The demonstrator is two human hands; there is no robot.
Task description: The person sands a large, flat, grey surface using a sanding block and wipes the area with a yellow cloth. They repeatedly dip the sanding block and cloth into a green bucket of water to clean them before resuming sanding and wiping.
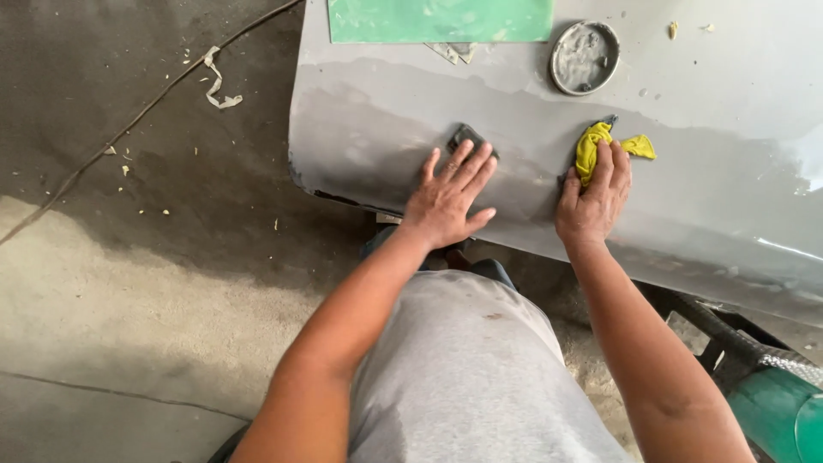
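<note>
A large grey car body panel (686, 103) lies in front of me, its near part wet and darker. My left hand (447, 199) presses flat on a dark sanding pad (467, 135) near the panel's left edge, fingers spread over it. About a hand's width to the right, my right hand (593, 199) presses a yellow cloth (593, 141) against the panel; the cloth's end sticks out past my fingertips.
A round grey tin lid (585, 57) and a green sheet (439, 19) lie on the panel's far part. A cable (129, 127) and scraps of tape (219, 86) lie on the concrete floor at left. A green hose (776, 411) sits at lower right.
</note>
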